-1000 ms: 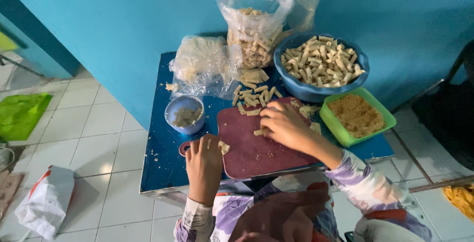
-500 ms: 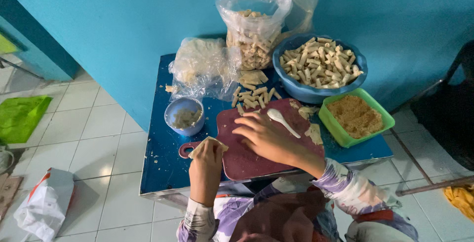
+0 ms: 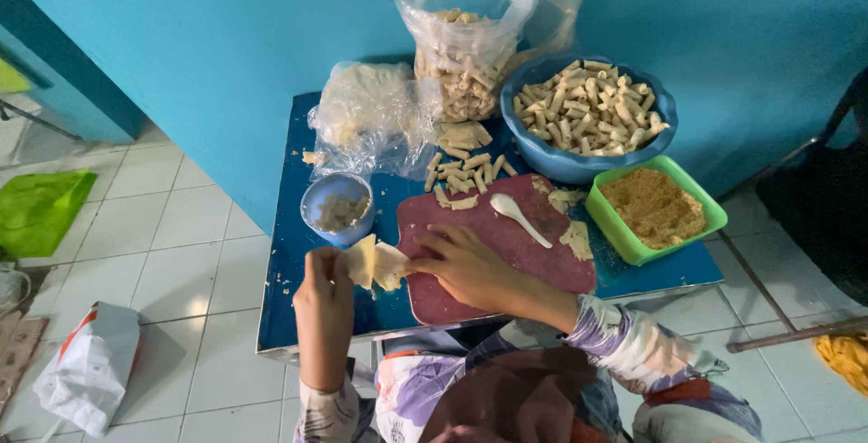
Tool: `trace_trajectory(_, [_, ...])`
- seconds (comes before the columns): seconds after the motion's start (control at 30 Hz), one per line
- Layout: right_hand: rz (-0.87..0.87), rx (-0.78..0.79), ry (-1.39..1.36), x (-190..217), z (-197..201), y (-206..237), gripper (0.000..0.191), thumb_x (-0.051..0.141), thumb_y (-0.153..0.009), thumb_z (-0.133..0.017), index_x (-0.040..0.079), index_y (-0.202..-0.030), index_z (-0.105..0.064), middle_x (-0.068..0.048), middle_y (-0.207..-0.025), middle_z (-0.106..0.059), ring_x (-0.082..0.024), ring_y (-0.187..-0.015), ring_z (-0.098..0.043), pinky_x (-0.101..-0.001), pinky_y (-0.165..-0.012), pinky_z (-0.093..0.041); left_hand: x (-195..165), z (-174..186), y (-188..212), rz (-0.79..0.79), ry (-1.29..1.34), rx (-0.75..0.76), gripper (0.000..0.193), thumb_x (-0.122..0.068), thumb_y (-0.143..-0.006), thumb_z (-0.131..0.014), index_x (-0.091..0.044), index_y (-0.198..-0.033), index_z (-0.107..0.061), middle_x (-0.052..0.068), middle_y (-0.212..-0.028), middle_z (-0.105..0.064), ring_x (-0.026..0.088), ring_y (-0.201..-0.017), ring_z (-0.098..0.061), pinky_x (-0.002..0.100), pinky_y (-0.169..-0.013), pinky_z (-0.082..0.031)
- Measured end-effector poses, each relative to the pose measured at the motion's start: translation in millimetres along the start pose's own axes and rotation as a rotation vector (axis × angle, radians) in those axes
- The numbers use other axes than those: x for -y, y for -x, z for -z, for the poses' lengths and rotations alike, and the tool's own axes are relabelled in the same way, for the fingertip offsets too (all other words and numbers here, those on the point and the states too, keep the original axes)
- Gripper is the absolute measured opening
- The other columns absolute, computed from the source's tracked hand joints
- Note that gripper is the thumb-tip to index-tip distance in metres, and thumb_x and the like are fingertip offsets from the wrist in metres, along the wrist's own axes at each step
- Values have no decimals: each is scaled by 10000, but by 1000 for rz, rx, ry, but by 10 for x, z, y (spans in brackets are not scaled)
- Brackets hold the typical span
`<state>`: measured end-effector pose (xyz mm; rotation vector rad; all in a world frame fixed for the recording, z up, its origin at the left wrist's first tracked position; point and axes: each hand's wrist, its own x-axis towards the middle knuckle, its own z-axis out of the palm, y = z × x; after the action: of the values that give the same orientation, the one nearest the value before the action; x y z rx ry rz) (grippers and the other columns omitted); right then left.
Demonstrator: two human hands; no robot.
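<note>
Pastry work fills a small blue tabletop (image 3: 280, 280) set against a teal wall, and everything stands within arm's reach of the seated person. The left hand (image 3: 324, 291) is closed around the edge of a thin pale wrapper sheet (image 3: 375, 265), lifting it just off the surface, while the right hand (image 3: 461, 265) pinches the sheet's other side with its fingertips, so the wrapper hangs stretched between the two hands, over the left edge of the dark red cutting board (image 3: 506, 253). Holding it from both sides probably keeps the limp sheet flat. A small blue bowl (image 3: 336, 210) with pale paste sits just behind the left hand, close enough for dipping. A white spoon (image 3: 517, 214) lies on the board beside the right hand, with scraps of wrapper near it. Farther back, a green tub (image 3: 655, 210) of brown crumbs stands at the right, touching the big blue bowl (image 3: 588, 117) heaped with finished rolls; loose rolls lie before a plastic bag (image 3: 466, 36) holding more, and another bag (image 3: 371, 117) seems to hold spare sheets.
</note>
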<state>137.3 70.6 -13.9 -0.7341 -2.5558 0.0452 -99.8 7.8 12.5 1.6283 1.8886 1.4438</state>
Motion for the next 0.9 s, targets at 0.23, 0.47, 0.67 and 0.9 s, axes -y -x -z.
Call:
trace_trajectory(0.23, [-7,-1,22,5,-9,-29,482,59,-853,-646,214,-1307,-686,-140,-1439,-551,-411,-1372,-440,-536,-1119,-367,10,42,-35,66,369,12,176,-140,-1051,-530,5,-1142,-569,114,-982,-694,130,-834,-709,300,-716,-617])
trace_trajectory(0.47, [17,-10,25,48,80,-59,493,25,-827,-662,203,-1285,-702,-148,-1418,-571,-376,-1350,-457,-514,-1106,-405,-37,117,89,27,775,-130,178,-175,-1114,-476,-20,-1199,-493,52,-1147,-560,113,-1042,-609,299,-871,-598])
trace_trajectory(0.67, [-31,-152,-113,131,228,-106,344,13,-865,-663,126,-1188,-703,-114,-1345,-610,-338,-1278,-544,-450,-1036,-476,-100,78,73,150,775,-19,179,-194,-1083,-521,-28,-1140,-555,45,-1077,-609,110,-970,-631,278,-828,-572])
trace_trajectory(0.9, [-237,-300,-490,313,647,79,144,41,-985,-634,67,-1125,-649,-74,-1091,-680,-244,-1028,-707,-340,-867,-548,-219,-652,198,194,1045,296,146,-143,-1084,-583,-3,-1122,-606,41,-1022,-621,105,-940,-624,279,-814,-550])
